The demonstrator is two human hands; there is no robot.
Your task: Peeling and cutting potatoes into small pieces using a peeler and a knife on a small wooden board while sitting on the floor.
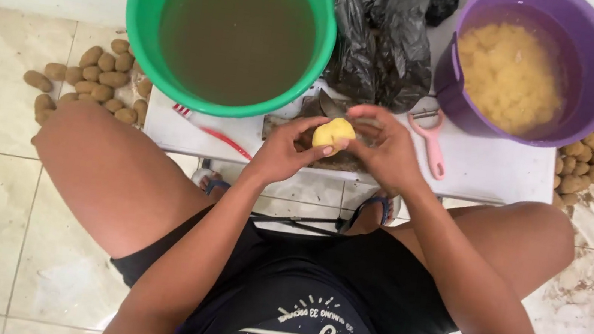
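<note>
Head view shows the left hand point(282, 149) holding a small peeled yellow potato point(334, 132) above the low white board point(492, 176); the right hand point(384, 144) grips a metal knife point(331, 105) against it. Nearby lies a pink plastic peeler point(430, 136), between the green basin point(229, 30) and the purple bucket point(536, 64).

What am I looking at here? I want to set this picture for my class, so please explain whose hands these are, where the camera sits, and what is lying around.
The camera is worn on a seated person's head and looks down, so the hands are that person's own. The left hand holds a peeled yellow potato; the right hand holds a knife against it. Below them is a low white table with a pink peeler on it. A green basin holds murky water, and a purple bucket holds peeled potatoes in water. A black plastic bag sits between them. Unpeeled potatoes lie on the tiled floor on both sides.
</note>
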